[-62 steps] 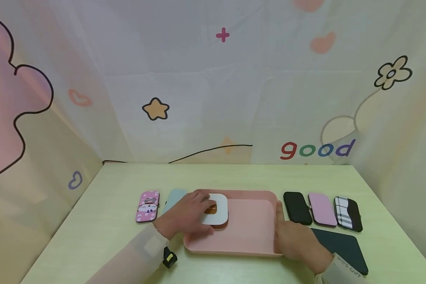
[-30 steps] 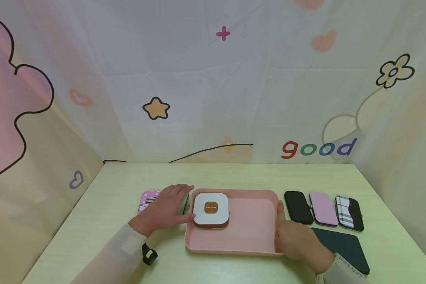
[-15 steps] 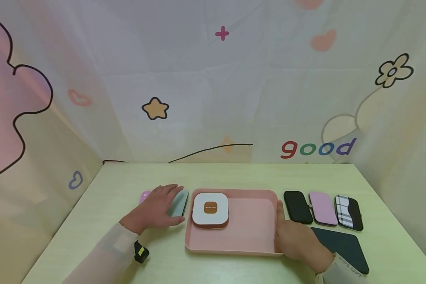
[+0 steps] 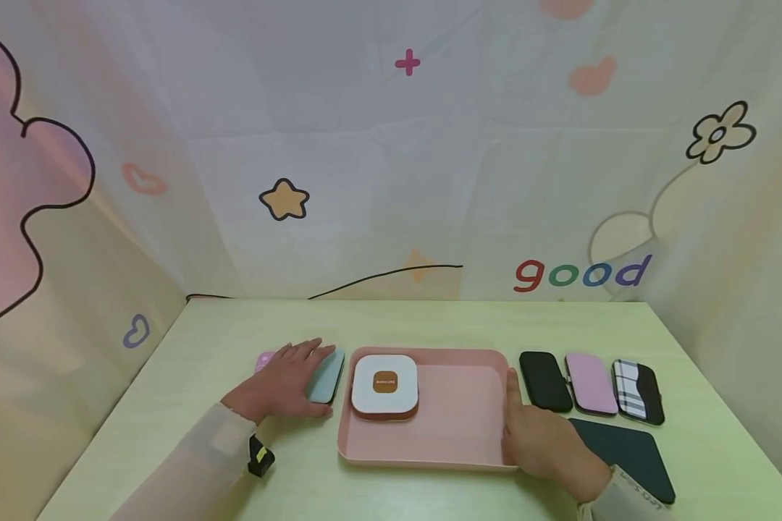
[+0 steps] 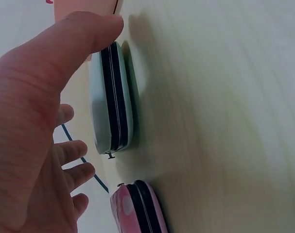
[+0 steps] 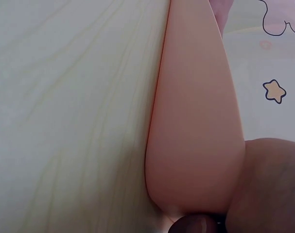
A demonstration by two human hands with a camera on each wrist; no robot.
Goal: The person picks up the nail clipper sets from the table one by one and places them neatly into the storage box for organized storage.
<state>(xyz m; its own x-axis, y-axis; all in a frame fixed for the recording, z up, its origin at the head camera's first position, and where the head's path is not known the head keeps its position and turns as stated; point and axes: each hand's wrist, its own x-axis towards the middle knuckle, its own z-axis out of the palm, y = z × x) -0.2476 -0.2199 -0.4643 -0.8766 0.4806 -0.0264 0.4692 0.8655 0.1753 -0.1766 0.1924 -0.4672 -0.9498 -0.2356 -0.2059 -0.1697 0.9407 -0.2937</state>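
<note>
Spanning the mint case (image 4: 326,380), the left hand's (image 4: 279,385) spread fingers (image 5: 72,151) might, overreaching, shove the nine-o'clock pink case (image 5: 126,209). The right hand's (image 4: 544,443) grip I can't tell.

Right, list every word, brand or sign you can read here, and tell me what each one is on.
"good": in coloured letters on the fabric backdrop.
"+": a dark pink plus sign, also on the backdrop.
"MANICURE": tiny, so likely rather than certain, on the brown label of the white case in the pink tray.
Unreadable: small marks along the right sleeve's cuff, possibly lettering.
</note>
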